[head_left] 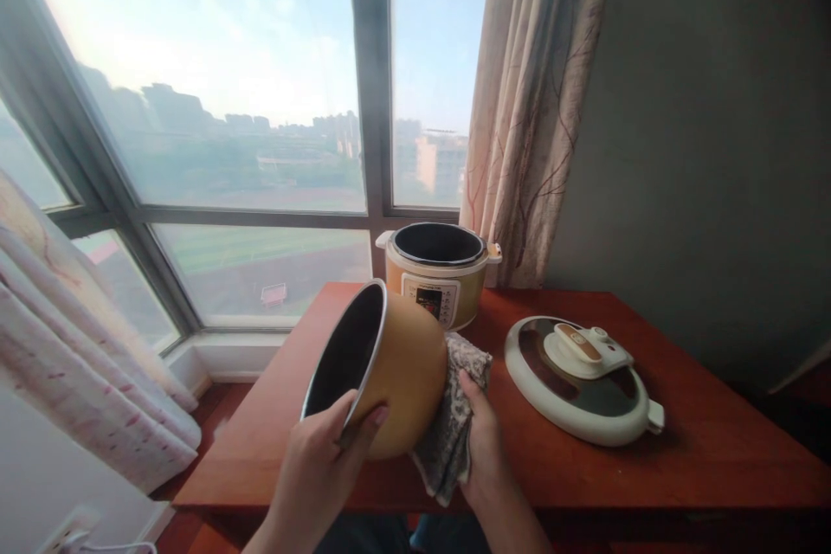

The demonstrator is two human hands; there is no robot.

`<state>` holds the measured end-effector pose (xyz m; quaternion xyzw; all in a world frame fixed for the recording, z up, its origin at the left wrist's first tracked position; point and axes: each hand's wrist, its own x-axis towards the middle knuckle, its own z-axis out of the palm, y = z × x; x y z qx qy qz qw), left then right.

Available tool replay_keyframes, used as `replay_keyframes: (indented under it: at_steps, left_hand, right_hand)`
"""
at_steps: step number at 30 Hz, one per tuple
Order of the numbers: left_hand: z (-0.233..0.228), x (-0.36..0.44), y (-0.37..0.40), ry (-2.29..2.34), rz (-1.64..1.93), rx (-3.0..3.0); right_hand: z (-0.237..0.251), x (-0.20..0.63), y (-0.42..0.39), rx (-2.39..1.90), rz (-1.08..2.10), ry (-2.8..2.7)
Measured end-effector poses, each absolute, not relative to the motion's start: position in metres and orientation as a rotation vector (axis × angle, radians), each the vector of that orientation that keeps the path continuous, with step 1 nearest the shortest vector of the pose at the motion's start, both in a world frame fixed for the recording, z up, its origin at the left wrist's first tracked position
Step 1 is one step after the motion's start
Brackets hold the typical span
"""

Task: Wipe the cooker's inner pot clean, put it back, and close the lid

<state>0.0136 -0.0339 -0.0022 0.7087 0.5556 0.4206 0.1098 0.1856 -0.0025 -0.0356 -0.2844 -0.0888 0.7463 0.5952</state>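
Observation:
My left hand (325, 459) grips the rim of a gold-coloured inner pot (396, 363), held tilted on its side above the red-brown table (714, 450), its dark inside facing left. My right hand (484, 441) presses a patterned grey cloth (451, 424) against the pot's outer bottom. Behind the pot stands the cooker body (438, 273), open at the top, with a control panel on its front.
The cooker's white lid (581, 376) lies flat on the table to the right. A window with a dark frame (370, 104) is behind, a curtain (532, 104) at the right, another curtain (78, 346) at the left. A grey wall (714, 147) borders the table's right side.

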Motion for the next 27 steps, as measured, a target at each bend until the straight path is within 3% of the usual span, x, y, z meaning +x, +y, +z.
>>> replay_keyframes:
  at_steps: [11, 17, 22, 27]
  left_hand:
    - [-0.015, -0.006, -0.016, 1.727, 0.978, 2.598]
    - [-0.012, -0.02, -0.009, 1.837, 0.924, 2.478]
    - [-0.011, -0.03, -0.003, 1.896, 0.965, 2.335]
    - [-0.009, -0.035, -0.001, 1.925, 1.019, 2.249]
  right_hand:
    - [-0.076, 0.234, 0.015, -0.896, 1.928, -0.436]
    - [-0.094, 0.266, 0.02, -1.135, 1.637, -0.704]
    - [-0.08, 0.264, 0.022, -1.276, 1.443, -0.795]
    - [-0.061, 0.255, 0.024, -1.102, 1.575, -0.775]
